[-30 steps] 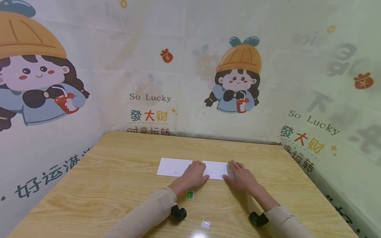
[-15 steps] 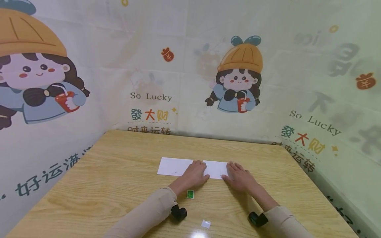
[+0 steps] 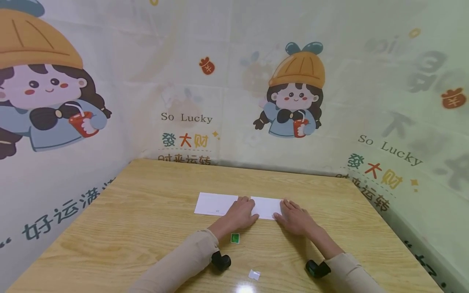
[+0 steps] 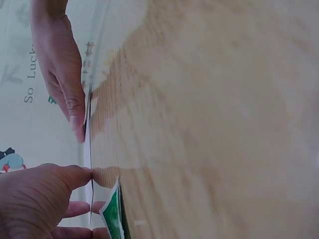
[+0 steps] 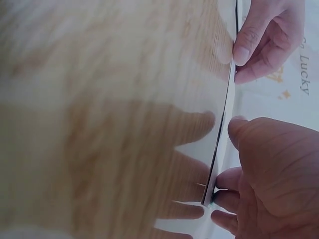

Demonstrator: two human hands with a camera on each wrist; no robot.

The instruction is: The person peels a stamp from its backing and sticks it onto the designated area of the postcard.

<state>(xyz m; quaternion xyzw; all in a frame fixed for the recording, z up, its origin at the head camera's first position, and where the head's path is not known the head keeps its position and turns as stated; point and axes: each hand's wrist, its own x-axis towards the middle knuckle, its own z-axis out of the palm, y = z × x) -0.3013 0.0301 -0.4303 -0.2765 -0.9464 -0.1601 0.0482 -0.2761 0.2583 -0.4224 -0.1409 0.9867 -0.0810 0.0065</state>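
A long white paper strip (image 3: 216,203) lies flat on the wooden table, with tiny print near its lower edge. My left hand (image 3: 239,213) rests across its middle and hides that part, so I cannot tell if it is one piece or two. My right hand (image 3: 294,217) touches the right end, thumb at the near edge and fingers spread over the far side. From the left wrist view the strip shows as a thin edge (image 4: 87,154) along the tabletop. Just below my left hand lies a small green stamp-like square (image 3: 235,238) with a white border.
A small whitish, shiny scrap (image 3: 254,274) lies nearer the table's front, by a bright reflection. Black wrist cameras sit under the left cuff (image 3: 221,261) and the right cuff (image 3: 317,269). Cloth walls with cartoon prints (image 3: 293,101) enclose the table (image 3: 154,179) at the back and sides.
The head view has shifted very slightly. Both hands stay on the white paper strip, with the right one perhaps a touch further left; the green square and the scrap have not moved.
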